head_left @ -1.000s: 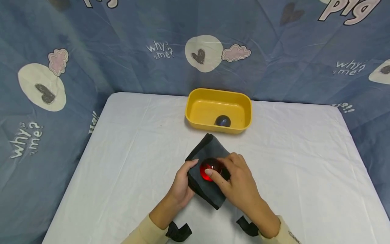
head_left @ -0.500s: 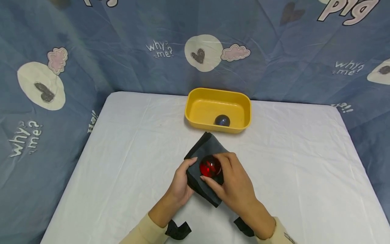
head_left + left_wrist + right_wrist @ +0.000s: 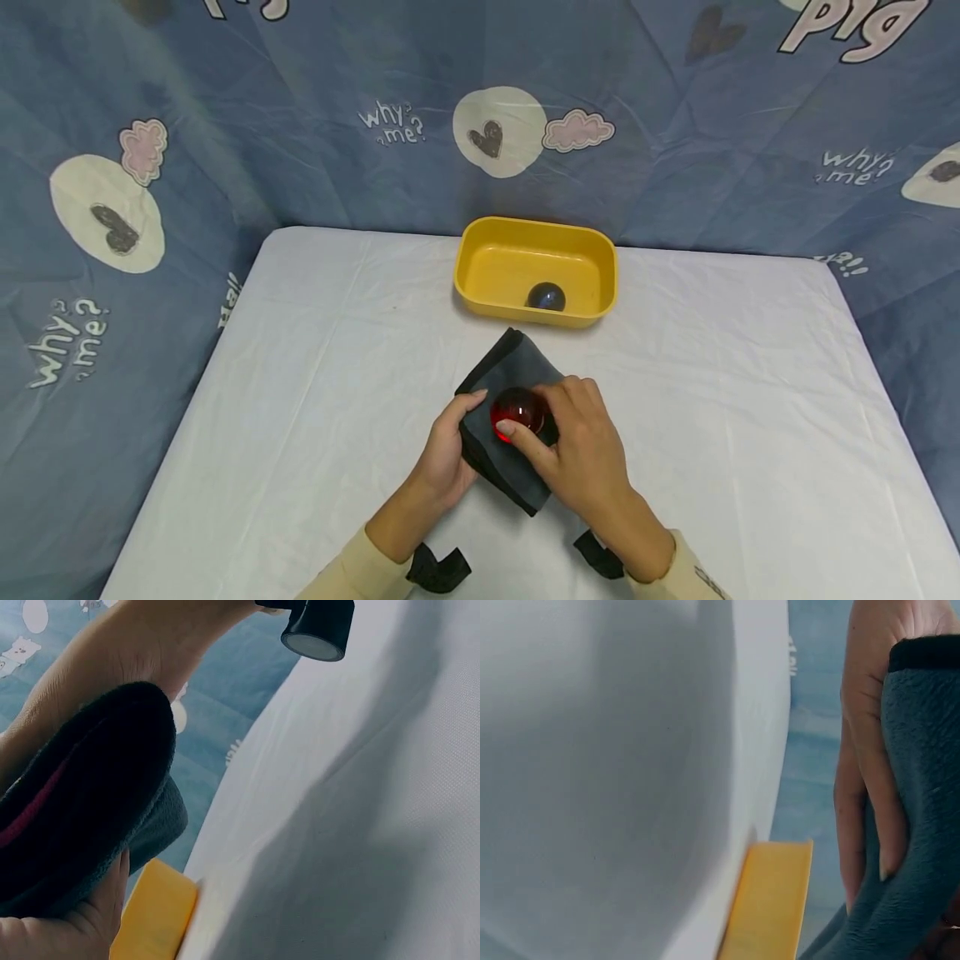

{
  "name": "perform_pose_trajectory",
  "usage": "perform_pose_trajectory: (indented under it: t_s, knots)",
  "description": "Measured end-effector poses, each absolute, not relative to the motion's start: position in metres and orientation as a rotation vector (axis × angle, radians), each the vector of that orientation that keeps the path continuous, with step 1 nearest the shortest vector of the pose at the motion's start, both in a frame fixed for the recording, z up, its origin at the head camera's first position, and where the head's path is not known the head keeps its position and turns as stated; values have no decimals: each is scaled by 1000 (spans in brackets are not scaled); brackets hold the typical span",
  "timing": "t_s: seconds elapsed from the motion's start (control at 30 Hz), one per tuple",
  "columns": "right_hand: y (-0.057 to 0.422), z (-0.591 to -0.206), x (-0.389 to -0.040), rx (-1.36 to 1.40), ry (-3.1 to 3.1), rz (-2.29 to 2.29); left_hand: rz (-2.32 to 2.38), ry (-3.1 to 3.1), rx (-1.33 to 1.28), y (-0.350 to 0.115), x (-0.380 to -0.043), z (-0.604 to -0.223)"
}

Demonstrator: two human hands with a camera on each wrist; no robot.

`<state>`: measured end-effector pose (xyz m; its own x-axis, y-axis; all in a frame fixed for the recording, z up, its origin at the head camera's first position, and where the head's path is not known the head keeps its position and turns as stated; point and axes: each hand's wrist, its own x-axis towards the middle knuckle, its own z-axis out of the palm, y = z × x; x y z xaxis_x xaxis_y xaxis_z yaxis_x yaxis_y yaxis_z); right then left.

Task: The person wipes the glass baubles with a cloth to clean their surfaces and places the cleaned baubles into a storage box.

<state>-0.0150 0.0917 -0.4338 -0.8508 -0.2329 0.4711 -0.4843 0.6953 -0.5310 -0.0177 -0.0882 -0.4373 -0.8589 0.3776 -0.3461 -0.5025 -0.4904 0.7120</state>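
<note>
My left hand [image 3: 444, 454] holds a folded dark grey-blue cloth [image 3: 517, 358] [image 3: 926, 750], its thumb on the near left edge and its other fingers hidden underneath. On top of the cloth sits a shiny, see-through red ball [image 3: 516, 407]. Thumb and fingers of my right hand [image 3: 588, 446] grip this ball from the right, the thumb lying across its lower front. Seen from the left wrist, the cloth [image 3: 82, 802] has dark, plush layers with a thin pink strip showing. Only a small reddish bit of the ball appears at the right wrist view's lower right corner.
A yellow rectangular bin [image 3: 480, 310] stands near the back edge of the white-covered table [image 3: 337, 367]. Inside it, towards the front right, lies a dark blue ball [image 3: 546, 297]. A printed blue curtain [image 3: 315, 142] hangs behind the table. Black straps hang at both wrists.
My right thumb has shifted from below the red ball up onto its front, after a looser hold half a second ago. The left hand and cloth have barely moved.
</note>
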Motion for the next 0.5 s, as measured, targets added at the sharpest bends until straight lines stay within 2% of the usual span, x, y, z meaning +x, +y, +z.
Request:
perform_pose_trajectory:
  t_s: [0.3,0.5]
  knots:
    - [99,-427,-12,817,-2562,921,2355,1211,-178,-88,-18,-435]
    - [101,-426,-15,812,-2541,917,2323,1215,-185,-89,-17,-437]
